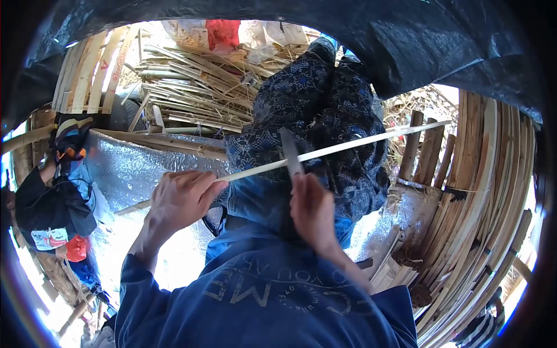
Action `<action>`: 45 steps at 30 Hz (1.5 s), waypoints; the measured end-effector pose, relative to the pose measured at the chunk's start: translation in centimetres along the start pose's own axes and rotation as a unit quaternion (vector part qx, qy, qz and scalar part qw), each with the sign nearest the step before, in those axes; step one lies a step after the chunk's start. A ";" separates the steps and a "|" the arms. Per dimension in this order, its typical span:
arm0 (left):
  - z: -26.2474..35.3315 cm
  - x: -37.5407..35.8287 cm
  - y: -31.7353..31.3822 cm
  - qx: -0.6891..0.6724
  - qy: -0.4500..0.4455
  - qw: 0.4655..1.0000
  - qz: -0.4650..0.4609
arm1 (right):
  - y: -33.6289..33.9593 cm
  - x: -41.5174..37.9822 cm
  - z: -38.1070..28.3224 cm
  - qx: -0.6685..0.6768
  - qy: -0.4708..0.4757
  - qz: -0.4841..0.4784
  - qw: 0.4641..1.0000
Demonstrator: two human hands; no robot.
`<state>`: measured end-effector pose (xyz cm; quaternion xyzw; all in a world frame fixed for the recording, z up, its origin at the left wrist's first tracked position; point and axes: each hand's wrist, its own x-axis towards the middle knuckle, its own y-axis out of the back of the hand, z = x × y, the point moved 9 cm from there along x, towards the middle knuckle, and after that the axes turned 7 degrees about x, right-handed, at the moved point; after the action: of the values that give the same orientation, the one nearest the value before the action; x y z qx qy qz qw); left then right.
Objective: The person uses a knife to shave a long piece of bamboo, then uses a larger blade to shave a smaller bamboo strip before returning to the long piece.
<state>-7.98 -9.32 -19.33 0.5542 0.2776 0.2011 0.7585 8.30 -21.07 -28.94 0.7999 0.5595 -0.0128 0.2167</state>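
Note:
A long pale bamboo strip (342, 149) runs slantwise across my lap, its far end up to the right. My left hand (184, 199) is closed round its near part, and a thin end pokes out behind the hand to the left. My right hand (312, 210), slightly blurred, grips a knife (290, 152) by its handle, which the fingers hide. The blade points away from me and crosses the strip, apparently touching it. Under both lies a dark patterned cloth (301, 87) spread over my legs.
Split bamboo strips (191, 87) are heaped ahead on the left. A bamboo slat wall (481, 191) curves along the right. Shiny foil sheeting (125, 168) covers the seat beside me. Dark plastic sheeting (429, 40) hangs overhead. Dark clothing (52, 203) and a bag hang at the left.

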 end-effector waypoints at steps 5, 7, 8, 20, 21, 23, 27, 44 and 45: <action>0.4 -0.2 -0.4 -0.012 0.006 1.000 0.010 | 6.4 2.5 0.0 -0.023 -0.040 0.106 0.993; 0.2 0.4 -0.9 -0.012 0.011 1.000 -0.002 | 2.9 1.7 -1.9 -0.048 0.012 0.040 0.998; 0.2 0.5 -1.4 -0.014 0.014 1.000 -0.022 | -0.7 0.1 -3.2 0.001 0.035 -0.023 0.999; -1.3 -0.7 -2.3 -0.087 0.059 0.992 -0.070 | 4.2 3.3 -0.3 -0.052 -0.040 0.041 0.997; -1.7 -1.0 -2.5 -0.090 0.053 0.992 -0.072 | 8.4 4.2 2.6 -0.056 -0.104 0.127 0.985; -4.2 -1.4 -4.1 -0.199 0.106 0.970 -0.091 | 15.6 5.1 6.5 0.004 -0.172 0.156 0.973; -6.4 -1.2 -7.8 -0.198 0.104 0.968 -0.109 | 25.9 5.1 11.0 -0.024 -0.147 0.220 0.964; -5.5 3.4 -13.2 -0.210 -0.055 0.965 -0.144 | 29.6 1.3 9.4 0.001 -0.049 0.422 0.905; -5.8 3.8 -13.6 -0.218 -0.018 0.959 -0.182 | 29.8 0.8 9.9 -0.026 -0.077 0.431 0.899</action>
<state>-8.90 -6.90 -34.41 0.3193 0.3096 0.1046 0.8895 37.63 -32.31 -28.18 0.9535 0.1416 0.0343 0.2640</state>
